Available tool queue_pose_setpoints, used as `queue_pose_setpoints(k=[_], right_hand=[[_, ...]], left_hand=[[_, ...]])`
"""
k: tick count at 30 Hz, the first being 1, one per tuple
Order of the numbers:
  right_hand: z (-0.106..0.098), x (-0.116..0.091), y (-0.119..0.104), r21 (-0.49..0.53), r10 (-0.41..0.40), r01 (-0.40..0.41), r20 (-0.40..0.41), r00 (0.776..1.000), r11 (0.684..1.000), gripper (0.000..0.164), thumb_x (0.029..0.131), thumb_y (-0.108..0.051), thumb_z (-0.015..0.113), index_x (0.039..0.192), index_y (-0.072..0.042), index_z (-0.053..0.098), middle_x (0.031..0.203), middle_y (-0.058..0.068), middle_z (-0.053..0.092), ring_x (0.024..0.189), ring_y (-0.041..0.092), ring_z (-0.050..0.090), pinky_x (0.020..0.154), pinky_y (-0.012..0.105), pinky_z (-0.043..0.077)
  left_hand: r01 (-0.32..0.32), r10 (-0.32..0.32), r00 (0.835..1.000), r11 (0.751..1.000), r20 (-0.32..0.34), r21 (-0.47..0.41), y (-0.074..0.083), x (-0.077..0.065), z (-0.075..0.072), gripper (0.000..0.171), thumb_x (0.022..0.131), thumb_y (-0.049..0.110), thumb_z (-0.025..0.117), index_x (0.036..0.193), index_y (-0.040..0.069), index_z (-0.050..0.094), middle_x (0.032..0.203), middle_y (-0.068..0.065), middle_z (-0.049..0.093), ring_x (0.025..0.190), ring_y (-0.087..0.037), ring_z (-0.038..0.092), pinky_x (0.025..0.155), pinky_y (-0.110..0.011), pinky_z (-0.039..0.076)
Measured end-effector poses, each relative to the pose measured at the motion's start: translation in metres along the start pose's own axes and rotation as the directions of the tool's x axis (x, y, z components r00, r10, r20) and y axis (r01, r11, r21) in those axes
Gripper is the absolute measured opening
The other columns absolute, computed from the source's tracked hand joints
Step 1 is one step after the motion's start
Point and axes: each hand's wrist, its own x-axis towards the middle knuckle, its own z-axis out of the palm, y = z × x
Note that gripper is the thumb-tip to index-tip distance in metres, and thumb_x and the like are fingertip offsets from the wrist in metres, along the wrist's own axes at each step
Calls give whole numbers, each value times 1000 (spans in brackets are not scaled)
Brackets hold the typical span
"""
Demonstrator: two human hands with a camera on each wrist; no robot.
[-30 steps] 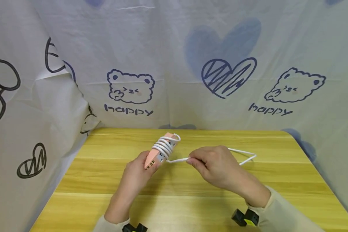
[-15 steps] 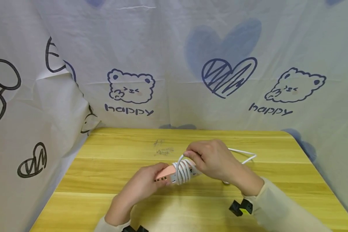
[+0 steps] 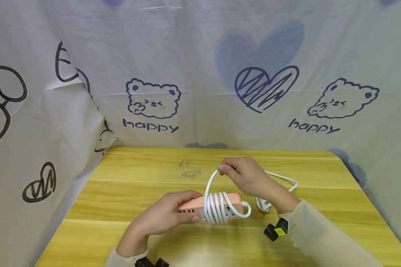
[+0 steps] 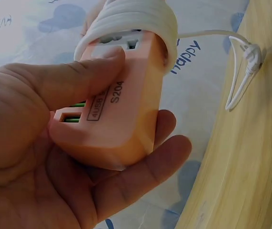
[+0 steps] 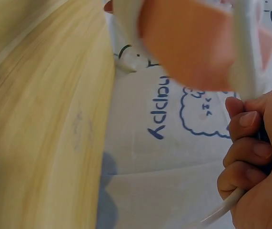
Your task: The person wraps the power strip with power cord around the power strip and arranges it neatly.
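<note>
A pink power strip (image 3: 195, 203) with USB ports is held by its left end in my left hand (image 3: 165, 213), thumb over the face and fingers beneath. Several turns of its white cord (image 3: 217, 207) wrap round the middle. From the wraps the cord arcs up to my right hand (image 3: 245, 176), which pinches it above and to the right of the strip. In the right wrist view, curled fingers (image 5: 247, 152) hold the cord, and its free part comes out below them. The plug (image 3: 263, 204) lies on the table under the right forearm, partly hidden.
A yellow wood-grain table (image 3: 120, 193) lies beneath the hands, with dark scuff marks at its middle. A white printed cloth (image 3: 200, 74) hangs behind it and along the sides. A loop of loose cord (image 3: 284, 178) rests at the right.
The strip has turned from tilted to nearly level and come lower and to the right. My right hand has carried the cord from the strip's right side over it and upward.
</note>
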Motion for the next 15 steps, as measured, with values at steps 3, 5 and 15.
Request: queue_pose_setpoints(k=[3, 5, 15], right_hand=[[5, 2, 4, 38, 35, -36, 37, 999, 999, 23, 109, -25, 59, 93, -16, 73, 66, -8, 56, 57, 6, 36, 63, 28, 43], [10, 2, 6, 67, 45, -49, 60, 997, 997, 24, 110, -26, 58, 93, -15, 73, 66, -8, 55, 57, 7, 36, 63, 28, 43], [31, 1, 15, 242, 65, -74, 44, 997, 967, 31, 111, -20, 55, 85, -9, 67, 68, -2, 57, 62, 7, 47, 59, 24, 43]], left_hand=[[-11, 11, 1000, 1000, 8, -19, 1, -1, -2, 39, 96, 35, 78, 134, 31, 68, 105, 6, 72, 89, -14, 64, 80, -29, 54], [-21, 21, 1000, 999, 11, -29, 2, -1, -3, 42, 96, 35, 78, 136, 30, 68, 108, 6, 72, 90, -15, 64, 81, -29, 54], [-74, 67, 996, 987, -50, -146, 0, 0, -3, 47, 99, 27, 76, 145, 24, 63, 112, -3, 72, 88, -19, 63, 75, -30, 55]])
